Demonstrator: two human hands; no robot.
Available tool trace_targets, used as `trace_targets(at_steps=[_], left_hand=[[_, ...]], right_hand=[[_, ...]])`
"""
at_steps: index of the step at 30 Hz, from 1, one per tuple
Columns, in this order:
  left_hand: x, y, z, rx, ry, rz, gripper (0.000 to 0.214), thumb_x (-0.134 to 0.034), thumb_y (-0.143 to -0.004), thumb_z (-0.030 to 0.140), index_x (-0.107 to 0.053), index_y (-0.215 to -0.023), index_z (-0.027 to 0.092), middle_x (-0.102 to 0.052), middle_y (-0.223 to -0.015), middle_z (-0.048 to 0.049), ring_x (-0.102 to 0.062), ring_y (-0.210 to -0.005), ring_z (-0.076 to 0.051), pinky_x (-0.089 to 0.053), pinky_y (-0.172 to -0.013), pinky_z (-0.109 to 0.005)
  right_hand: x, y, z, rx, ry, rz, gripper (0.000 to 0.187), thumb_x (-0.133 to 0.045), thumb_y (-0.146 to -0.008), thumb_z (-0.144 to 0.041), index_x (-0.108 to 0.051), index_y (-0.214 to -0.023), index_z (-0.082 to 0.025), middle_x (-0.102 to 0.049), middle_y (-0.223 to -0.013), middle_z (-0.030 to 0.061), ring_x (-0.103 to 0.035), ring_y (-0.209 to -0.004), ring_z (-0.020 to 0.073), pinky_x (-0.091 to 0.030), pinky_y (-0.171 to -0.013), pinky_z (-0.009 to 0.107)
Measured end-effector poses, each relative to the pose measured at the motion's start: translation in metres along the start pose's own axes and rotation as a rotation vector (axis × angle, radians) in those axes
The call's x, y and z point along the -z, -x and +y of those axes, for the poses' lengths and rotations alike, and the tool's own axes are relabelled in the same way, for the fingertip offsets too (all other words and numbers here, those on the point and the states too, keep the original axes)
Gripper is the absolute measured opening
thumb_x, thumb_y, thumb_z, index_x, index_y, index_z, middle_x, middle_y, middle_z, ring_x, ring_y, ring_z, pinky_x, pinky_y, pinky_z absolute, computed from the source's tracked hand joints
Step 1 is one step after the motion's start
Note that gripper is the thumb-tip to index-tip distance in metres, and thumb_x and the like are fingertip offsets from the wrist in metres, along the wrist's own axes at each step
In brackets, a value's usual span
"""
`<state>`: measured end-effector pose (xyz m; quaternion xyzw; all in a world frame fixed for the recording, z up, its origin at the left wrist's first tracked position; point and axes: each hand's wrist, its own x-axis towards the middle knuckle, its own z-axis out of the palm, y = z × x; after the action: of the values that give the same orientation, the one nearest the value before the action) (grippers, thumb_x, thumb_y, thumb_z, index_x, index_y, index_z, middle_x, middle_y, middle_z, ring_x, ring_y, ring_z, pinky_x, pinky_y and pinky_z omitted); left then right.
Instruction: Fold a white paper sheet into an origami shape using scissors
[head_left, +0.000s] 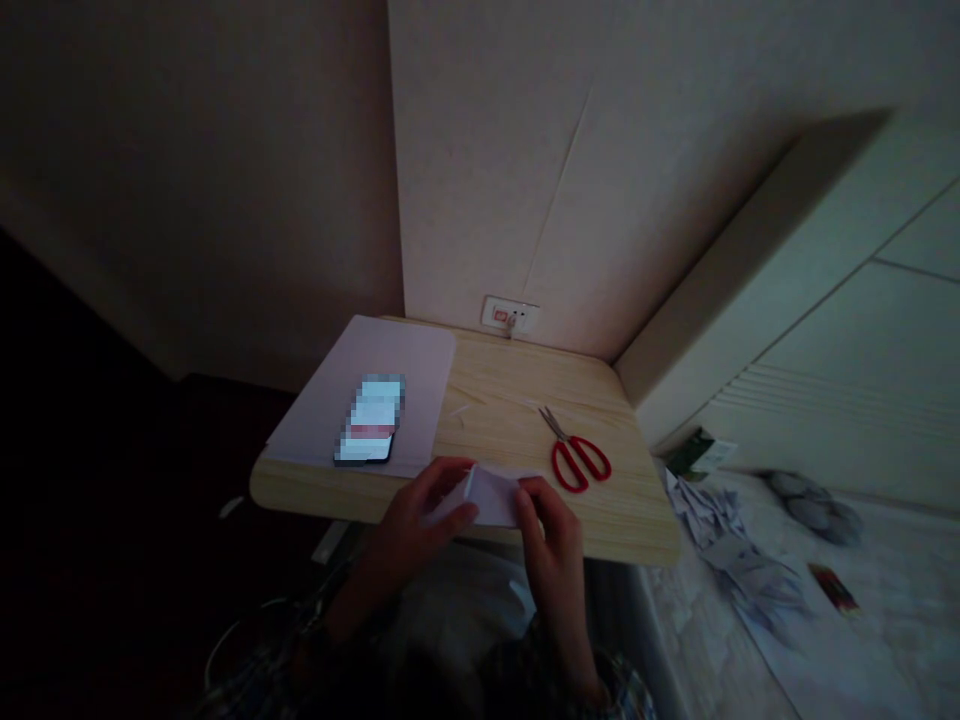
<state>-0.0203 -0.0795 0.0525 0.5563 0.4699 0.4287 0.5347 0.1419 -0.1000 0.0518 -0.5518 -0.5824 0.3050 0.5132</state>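
A small piece of folded white paper is held between my two hands over the front edge of a pale wooden table. On its left side, my left hand is closed around the paper, thumb toward me. My right hand pinches the paper's right end. Just beyond my right hand lie scissors with red handles, blades slightly apart and pointing away. A lit phone rests on a stack of white paper sheets at the table's left; its screen is blurred out.
A wall socket with a plug sits behind the table. Thin paper scraps lie mid-table. At right, a bed carries crumpled papers, a grey bundle and a small colourful packet. A white scrap is on the dark floor.
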Motion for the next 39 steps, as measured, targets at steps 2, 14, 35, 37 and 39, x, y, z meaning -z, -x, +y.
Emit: trace_targets(at_steps=[2,14,35,37,39], left_hand=[[0.001,-0.002,-0.003,-0.009,0.007,-0.001,0.032,-0.061,-0.077,0.037,-0.065,-0.102,0.018,-0.073,-0.101,-0.0076,-0.067,-0.093,-0.024,-0.052,-0.081,-0.031],[0.011,0.008,-0.026,0.158,-0.044,0.4,0.032,-0.06,-0.079,0.046,-0.072,-0.094,0.021,-0.075,-0.101,-0.0077,-0.064,-0.106,-0.029,-0.053,-0.087,-0.036],[0.004,0.01,-0.009,0.067,0.011,0.279,0.046,-0.059,-0.076,0.057,-0.069,-0.102,0.021,-0.073,-0.104,-0.0093,-0.063,-0.106,-0.031,-0.055,-0.082,-0.037],[-0.001,0.01,-0.008,-0.052,0.102,0.157,0.071,-0.061,-0.068,0.069,-0.061,-0.12,0.02,-0.069,-0.115,-0.0128,-0.059,-0.113,-0.034,-0.053,-0.087,-0.038],[-0.007,0.009,-0.007,-0.175,0.159,0.089,0.099,-0.066,-0.058,0.074,-0.042,-0.138,0.02,-0.058,-0.131,-0.0163,-0.053,-0.121,-0.035,-0.049,-0.094,-0.041]], right_hand=[[0.001,0.0,0.0,-0.015,0.005,0.025,0.023,-0.05,-0.089,-0.031,-0.058,-0.071,-0.019,-0.056,-0.063,-0.002,-0.05,-0.06,0.0138,-0.037,-0.054,0.024],[0.003,0.001,0.002,-0.067,-0.026,0.048,0.026,-0.049,-0.089,-0.035,-0.055,-0.069,-0.019,-0.049,-0.061,-0.0027,-0.044,-0.059,0.0133,-0.032,-0.052,0.024],[-0.001,0.006,0.004,-0.246,-0.283,0.049,0.031,-0.053,-0.086,-0.049,-0.059,-0.078,-0.02,-0.046,-0.047,-0.0063,-0.046,-0.04,0.0118,-0.035,-0.038,0.022],[-0.002,0.006,0.005,-0.268,-0.317,0.082,0.029,-0.054,-0.085,-0.048,-0.06,-0.087,-0.02,-0.047,-0.045,-0.007,-0.048,-0.038,0.0126,-0.035,-0.037,0.022],[-0.003,0.006,0.005,-0.277,-0.336,0.11,0.03,-0.054,-0.086,-0.046,-0.058,-0.1,-0.021,-0.048,-0.043,-0.0076,-0.051,-0.038,0.0142,-0.036,-0.037,0.023]])
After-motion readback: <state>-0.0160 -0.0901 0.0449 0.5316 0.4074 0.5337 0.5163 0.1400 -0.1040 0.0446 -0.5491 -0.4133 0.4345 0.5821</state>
